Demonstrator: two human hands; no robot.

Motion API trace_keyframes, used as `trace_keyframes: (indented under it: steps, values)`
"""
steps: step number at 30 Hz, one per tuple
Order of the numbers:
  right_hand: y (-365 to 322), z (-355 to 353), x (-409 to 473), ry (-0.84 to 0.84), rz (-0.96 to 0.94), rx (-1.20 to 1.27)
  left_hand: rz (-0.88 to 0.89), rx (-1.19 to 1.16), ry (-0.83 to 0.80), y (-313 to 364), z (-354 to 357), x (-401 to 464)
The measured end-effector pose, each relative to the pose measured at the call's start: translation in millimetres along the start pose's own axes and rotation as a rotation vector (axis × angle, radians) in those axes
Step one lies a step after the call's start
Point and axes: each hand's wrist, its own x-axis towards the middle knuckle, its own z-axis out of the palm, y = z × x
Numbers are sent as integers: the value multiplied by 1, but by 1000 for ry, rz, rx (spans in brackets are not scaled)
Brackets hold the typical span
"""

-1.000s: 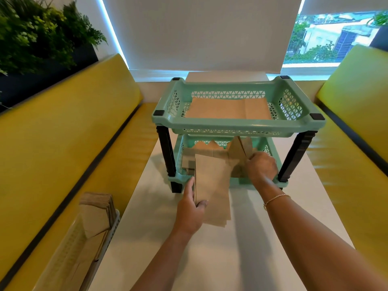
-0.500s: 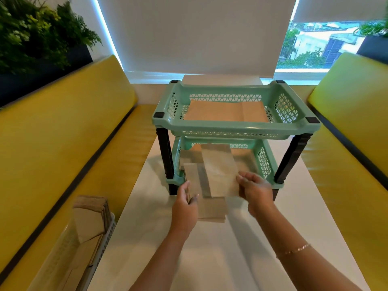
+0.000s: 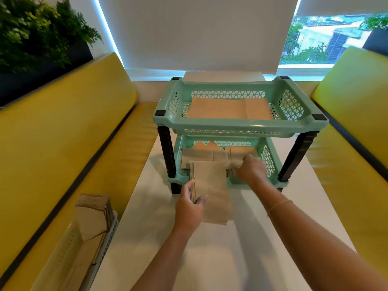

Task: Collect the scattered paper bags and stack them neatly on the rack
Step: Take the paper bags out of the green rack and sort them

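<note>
Yellow upholstered benches [image 3: 63, 148] line both sides of a long white table [image 3: 189, 259], and at the far end a pale roller blind [image 3: 199, 32] hangs over a window that shows buildings and trees at its right edge, while leafy green plants [image 3: 35, 30] fill the far-left corner above the left bench's backrest. On the far half of the table stands a mint-green two-tier rack [image 3: 241, 127] with black corner posts and perforated basket walls. Its top tier holds flat brown paper bags [image 3: 228, 109] lying side by side. In the bottom tier lie more paper bags [image 3: 204, 155], some with zigzag-cut edges showing toward the back. The left hand [image 3: 192, 208] grips a small stack of paper bags [image 3: 212, 192] along its left edge, thumb on top and fingers curled underneath; the stack rests on the table with its far end reaching over the front lip of the bottom tier. The right hand [image 3: 251, 170] reaches into the right part of the bottom tier, knuckles up and fingers curled down onto the bags lying there; whether it pinches one or only presses on them cannot be told. A thin bracelet [image 3: 278, 205] circles the right wrist. On the left bench, near the table's left edge, sits a pale slotted tray [image 3: 105, 234] holding further brown paper bags [image 3: 92, 217], several standing on edge at its far end and others lying flat toward the near end.
</note>
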Motion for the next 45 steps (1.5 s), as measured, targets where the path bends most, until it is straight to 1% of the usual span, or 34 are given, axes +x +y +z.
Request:
trace_keyframes:
  steps: [3, 6, 12, 16, 20, 22, 24, 27, 29, 34, 36, 38, 39, 40, 41, 42, 43, 44, 45]
  values:
    - [2, 11, 27, -184, 125, -130, 6, 22, -6, 1, -1, 0]
    - [1, 18, 32, -226, 178, -136, 18, 52, -2, 0, -3, 2]
    - [-7, 5, 22, -176, 179, -100, -7, 31, -14, 1, -4, 3]
    - [-9, -19, 10, -32, 174, -26, -11, 0, -12, 1, -2, 7]
    - [-13, -38, -12, 120, 77, 6, -27, -54, -23, 3, 3, 11]
    - [-14, -42, -28, 140, 7, 23, -31, -82, -13, 2, 7, 14]
    - [-18, -43, -52, 85, -67, -76, -25, -95, -3, 3, 10, 16]
    - [-25, -33, -90, -76, -157, -207, -37, -122, 28, 4, 16, 17]
    - [-29, -24, -109, -176, -195, -232, -66, -156, 37, 6, 19, 16]
    - [-32, -16, -117, -398, -307, -296, -47, -120, 56, 10, 18, 15]
    - [-32, -21, -111, -483, -325, -281, -75, -131, 47, 11, 15, 14]
    - [-30, -32, -96, -561, -254, -122, -79, -95, 25, 8, 12, 15]
    - [-29, -37, -85, -540, -196, -19, -76, -77, 22, 7, 10, 15]
    - [-27, -40, -70, -457, -139, 57, -66, -43, 27, 6, 9, 14]
    - [-24, -43, -54, -330, -99, 77, -62, -19, 36, 7, 8, 14]
    - [-20, -41, -36, -210, -74, 35, -61, -10, 44, 8, 7, 12]
    - [-16, -39, -22, -146, -47, -21, -59, -4, 51, 9, 6, 12]
    - [-13, -35, -10, -146, -16, -85, -50, 9, 50, 11, 6, 11]
    - [-13, -30, -2, -191, 18, -150, -41, 22, 42, 12, 6, 10]
